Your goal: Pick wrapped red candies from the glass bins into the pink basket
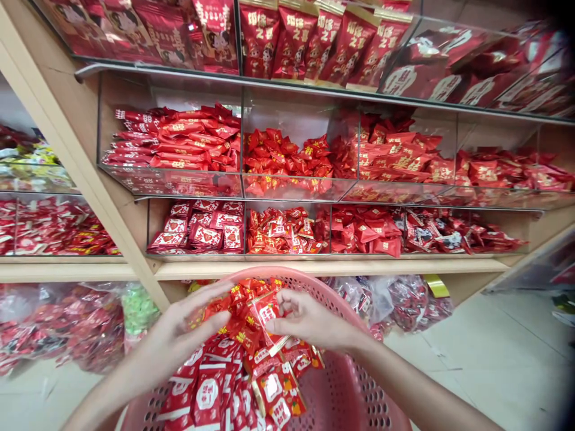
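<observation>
A pink perforated plastic basket [341, 392] stands below me, partly filled with small wrapped packets. My right hand [309, 317] pinches a red and white candy packet [266, 314] with gold edges between thumb and fingers, above the pile. My left hand [191, 326] is at the basket's left side, thumb and fingers spread beside small red twist-wrapped candies [245, 293]; its far fingers are slightly blurred. Nearer to me lie dark red packets with white labels [206, 389]. Orange-printed red packets [278, 392] lie right of these, under my right hand.
Wooden shelves with clear dividers [242, 149] rise behind the basket, stocked with red wrapped sweets. A wooden shelf edge [359, 266] runs just past its far rim. Clear bags of packets [404, 302] sit on the tiled floor [471, 365], and more bags [81, 329] are at left.
</observation>
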